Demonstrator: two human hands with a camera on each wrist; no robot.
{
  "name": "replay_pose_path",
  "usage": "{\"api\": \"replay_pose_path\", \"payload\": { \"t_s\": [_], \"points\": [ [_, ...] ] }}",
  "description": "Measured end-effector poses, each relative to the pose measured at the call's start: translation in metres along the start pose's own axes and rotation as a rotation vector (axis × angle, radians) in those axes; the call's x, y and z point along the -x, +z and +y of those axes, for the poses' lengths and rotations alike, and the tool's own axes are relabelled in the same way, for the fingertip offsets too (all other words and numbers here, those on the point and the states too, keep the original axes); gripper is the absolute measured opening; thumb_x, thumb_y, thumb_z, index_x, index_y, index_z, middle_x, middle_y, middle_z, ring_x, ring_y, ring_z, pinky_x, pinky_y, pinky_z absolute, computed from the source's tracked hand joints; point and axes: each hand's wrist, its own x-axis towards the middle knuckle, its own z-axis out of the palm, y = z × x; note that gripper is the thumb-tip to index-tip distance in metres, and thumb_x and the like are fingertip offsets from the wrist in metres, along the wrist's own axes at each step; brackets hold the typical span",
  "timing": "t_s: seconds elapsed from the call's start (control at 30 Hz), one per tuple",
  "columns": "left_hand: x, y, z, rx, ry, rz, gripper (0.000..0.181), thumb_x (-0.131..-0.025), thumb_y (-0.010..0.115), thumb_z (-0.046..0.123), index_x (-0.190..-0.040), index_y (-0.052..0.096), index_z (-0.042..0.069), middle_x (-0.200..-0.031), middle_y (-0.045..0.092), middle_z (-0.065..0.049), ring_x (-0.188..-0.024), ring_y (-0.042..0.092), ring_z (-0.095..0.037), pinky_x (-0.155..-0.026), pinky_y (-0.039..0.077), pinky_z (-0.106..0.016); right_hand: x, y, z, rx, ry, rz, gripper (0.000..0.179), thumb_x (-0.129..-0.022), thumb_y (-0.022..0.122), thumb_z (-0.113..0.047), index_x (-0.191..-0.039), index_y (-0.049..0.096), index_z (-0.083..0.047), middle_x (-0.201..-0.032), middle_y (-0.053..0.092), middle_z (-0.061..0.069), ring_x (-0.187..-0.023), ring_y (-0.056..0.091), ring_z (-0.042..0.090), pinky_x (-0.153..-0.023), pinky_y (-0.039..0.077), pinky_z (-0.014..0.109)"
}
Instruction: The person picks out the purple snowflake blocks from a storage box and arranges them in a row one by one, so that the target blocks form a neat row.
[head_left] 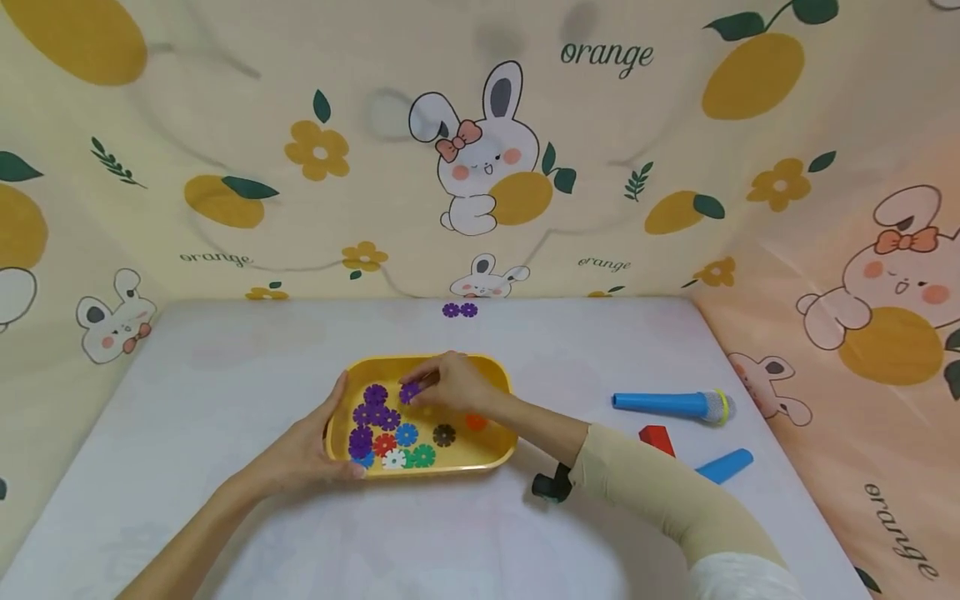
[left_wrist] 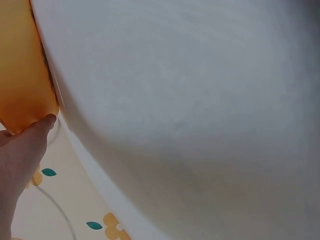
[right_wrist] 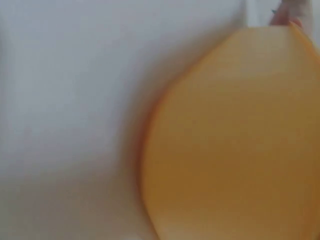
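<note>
A yellow tray [head_left: 474, 454] sits on the white table, tilted slightly in the head view. My left hand [head_left: 303, 450] grips its left end, thumb at the near rim; the left wrist view also has this hand [left_wrist: 22, 160] at the tray's edge [left_wrist: 25, 60]. Inside the tray my right hand [head_left: 453, 387] pinches a purple snowflake disc [head_left: 410, 392] between thumb and fingers. Several purple discs [head_left: 377, 414] cluster to its left, with blue [head_left: 406, 434], red [head_left: 385, 444], white [head_left: 393, 459] and green [head_left: 423, 456] ones below. A black disc [head_left: 444, 435] and an orange disc [head_left: 476, 422] lie farther right.
Two purple discs [head_left: 460, 310] lie side by side at the table's back edge. On the right are a blue toy microphone [head_left: 667, 405], a red block [head_left: 657, 440] and a blue piece [head_left: 726, 466]. Printed cloth [head_left: 360, 208] walls the back and sides.
</note>
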Motion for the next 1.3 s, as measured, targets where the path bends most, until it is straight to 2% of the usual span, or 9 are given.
{"api": "replay_pose_path", "payload": {
  "t_s": [0.17, 0.33, 0.5, 0.6, 0.77, 0.9, 1.0, 1.13, 1.3],
  "points": [
    [-0.001, -0.003, 0.0, -0.011, -0.001, 0.009, 0.134, -0.071, 0.089, 0.036, -0.159, -0.009, 0.012, -0.163, 0.006, -0.026, -0.144, 0.018, -0.051, -0.113, 0.024, -0.061, -0.008, -0.03, -0.003, -0.001, -0.048, 0.024, 0.027, -0.085, 0.079, -0.013, -0.112, 0.077, -0.011, -0.104, 0.075, -0.001, -0.088, 0.069, 0.007, -0.079, 0.057, 0.02],
    [-0.001, -0.004, -0.001, -0.012, -0.006, 0.013, 0.134, -0.071, 0.089, 0.037, -0.159, -0.009, 0.012, -0.163, 0.006, -0.026, -0.144, 0.017, -0.051, -0.113, 0.023, -0.061, -0.02, -0.06, 0.011, -0.034, -0.074, 0.091, 0.023, -0.087, 0.078, -0.015, -0.11, 0.078, -0.013, -0.099, 0.076, -0.003, -0.084, 0.07, 0.011, -0.075, 0.058, 0.023],
    [0.0, -0.004, 0.0, -0.007, -0.013, 0.018, 0.134, -0.071, 0.089, 0.036, -0.159, -0.009, 0.012, -0.163, 0.005, -0.026, -0.144, 0.016, -0.051, -0.113, 0.023, -0.062, -0.032, -0.081, 0.034, -0.122, -0.059, 0.184, 0.023, -0.088, 0.077, -0.012, -0.11, 0.077, -0.009, -0.09, 0.075, 0.005, -0.082, 0.072, 0.032, -0.079, 0.06, 0.043],
    [0.0, -0.004, -0.001, -0.007, -0.022, 0.017, 0.134, -0.071, 0.089, 0.035, -0.159, -0.009, 0.014, -0.163, 0.005, -0.025, -0.145, 0.015, -0.051, -0.113, 0.022, -0.063, -0.039, -0.091, 0.047, -0.171, -0.058, 0.237, 0.025, -0.087, 0.078, -0.012, -0.11, 0.076, -0.003, -0.094, 0.075, 0.01, -0.084, 0.071, 0.042, -0.081, 0.058, 0.053],
    [0.0, -0.004, -0.003, -0.002, -0.021, 0.021, 0.134, -0.071, 0.089, 0.035, -0.159, -0.009, 0.015, -0.163, 0.005, -0.025, -0.145, 0.015, -0.051, -0.113, 0.02, -0.064, -0.049, -0.106, 0.067, -0.13, -0.033, 0.325, 0.029, -0.086, 0.079, -0.014, -0.112, 0.075, -0.003, -0.104, 0.075, 0.01, -0.082, 0.072, 0.034, -0.078, 0.059, 0.048],
    [-0.001, -0.003, -0.003, 0.013, -0.008, 0.027, 0.133, -0.071, 0.09, 0.034, -0.16, -0.008, 0.015, -0.163, 0.006, -0.025, -0.145, 0.015, -0.05, -0.113, 0.021, -0.062, -0.055, -0.117, 0.084, -0.001, 0.034, 0.407, 0.027, -0.086, 0.079, -0.016, -0.112, 0.077, -0.009, -0.103, 0.075, 0.008, -0.087, 0.071, 0.024, -0.074, 0.058, 0.034],
    [-0.001, -0.002, -0.002, 0.014, -0.017, 0.016, 0.133, -0.071, 0.09, 0.035, -0.16, -0.008, 0.015, -0.163, 0.007, -0.025, -0.145, 0.015, -0.05, -0.113, 0.022, -0.061, -0.057, -0.12, 0.099, 0.065, 0.097, 0.437, 0.027, -0.087, 0.078, -0.016, -0.113, 0.077, -0.011, -0.109, 0.073, 0.007, -0.093, 0.068, 0.02, -0.076, 0.056, 0.027],
    [0.0, 0.0, -0.001, 0.012, -0.043, 0.002, 0.135, -0.07, 0.09, 0.036, -0.16, -0.008, 0.015, -0.162, 0.009, -0.026, -0.145, 0.016, -0.05, -0.113, 0.023, -0.061, -0.057, -0.119, 0.115, 0.102, 0.134, 0.434, 0.029, -0.088, 0.077, -0.014, -0.116, 0.075, -0.01, -0.118, 0.072, 0.008, -0.096, 0.067, 0.021, -0.082, 0.056, 0.028],
    [0.0, -0.001, -0.001, 0.011, -0.051, 0.007, 0.136, -0.069, 0.091, 0.038, -0.16, -0.007, 0.016, -0.163, 0.008, -0.025, -0.146, 0.016, -0.048, -0.114, 0.022, -0.059, -0.061, -0.119, 0.12, 0.129, 0.132, 0.436, 0.028, -0.088, 0.077, -0.015, -0.116, 0.075, -0.01, -0.119, 0.071, 0.009, -0.099, 0.066, 0.02, -0.087, 0.055, 0.032]
  ]
}}
